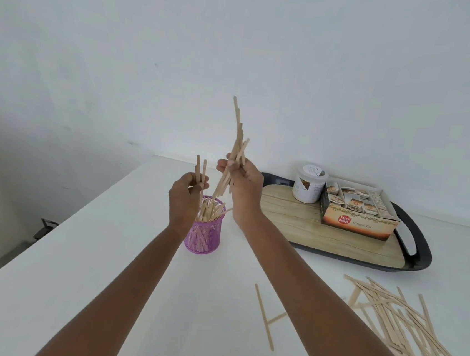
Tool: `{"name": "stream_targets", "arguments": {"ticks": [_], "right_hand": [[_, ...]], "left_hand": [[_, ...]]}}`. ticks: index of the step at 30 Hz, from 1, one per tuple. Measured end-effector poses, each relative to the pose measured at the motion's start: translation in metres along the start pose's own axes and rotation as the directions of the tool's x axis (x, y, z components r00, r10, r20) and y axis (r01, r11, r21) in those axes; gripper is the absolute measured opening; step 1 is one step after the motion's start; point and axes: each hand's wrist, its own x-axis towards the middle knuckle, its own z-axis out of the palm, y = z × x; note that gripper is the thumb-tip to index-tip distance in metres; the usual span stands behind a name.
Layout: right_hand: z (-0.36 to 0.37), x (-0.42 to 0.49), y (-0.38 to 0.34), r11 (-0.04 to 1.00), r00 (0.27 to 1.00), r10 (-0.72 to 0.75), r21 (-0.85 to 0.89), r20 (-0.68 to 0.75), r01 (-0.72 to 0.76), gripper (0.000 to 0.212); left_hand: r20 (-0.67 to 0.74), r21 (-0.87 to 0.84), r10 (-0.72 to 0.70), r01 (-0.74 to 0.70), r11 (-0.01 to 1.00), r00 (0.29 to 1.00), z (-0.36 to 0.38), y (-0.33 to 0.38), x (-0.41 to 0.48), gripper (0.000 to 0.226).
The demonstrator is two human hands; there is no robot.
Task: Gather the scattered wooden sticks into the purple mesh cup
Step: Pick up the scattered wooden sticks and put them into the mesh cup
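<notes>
The purple mesh cup (205, 237) stands on the white table, with several wooden sticks leaning inside it. Directly above the cup's left rim, my left hand (186, 196) pinches two sticks (201, 168) upright. My right hand (243, 186) hovers above and to the right of the cup, gripping a bundle of several sticks (237, 146) that points up and slightly left. A loose pile of scattered sticks (404, 326) lies on the table at the lower right. A few single sticks (264, 315) lie just left of my right forearm.
A dark tray with a wood-look base (337, 238) sits at the back right, carrying a white tub (308, 185) and an open box of ginger tea bags (358, 211). The table's left edge (48, 233) drops to the floor. A plain white wall rises behind.
</notes>
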Motion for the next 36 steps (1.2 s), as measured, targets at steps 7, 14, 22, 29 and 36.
{"name": "stream_targets", "arguments": {"ticks": [7,14,22,29,36], "right_hand": [[0.015,0.004,0.040,0.978,0.991,0.137,-0.161,0.009,-0.134,0.018],[0.018,0.005,0.054,0.905,0.976,0.187,-0.406,0.110,-0.128,0.015],[0.011,0.005,0.050,0.821,0.943,0.235,-0.568,0.237,-0.062,0.027],[-0.009,-0.002,0.040,0.854,0.959,0.144,-0.521,0.245,0.005,0.039],[-0.050,-0.018,0.033,0.824,0.985,0.024,-0.561,0.172,0.078,0.029]], "left_hand": [[0.070,-0.020,-0.062,0.064,0.998,0.996,-0.003,-0.017,0.009,0.026],[0.176,-0.302,-0.027,0.080,0.950,0.984,-0.005,-0.004,0.015,0.024],[0.184,-0.193,0.077,-0.041,0.980,0.980,-0.001,-0.010,0.018,0.034],[0.187,-0.112,0.138,-0.119,0.987,0.973,0.002,-0.015,0.010,0.031],[-0.039,0.193,0.361,-0.348,0.917,0.932,0.002,-0.010,-0.005,0.039]]}}
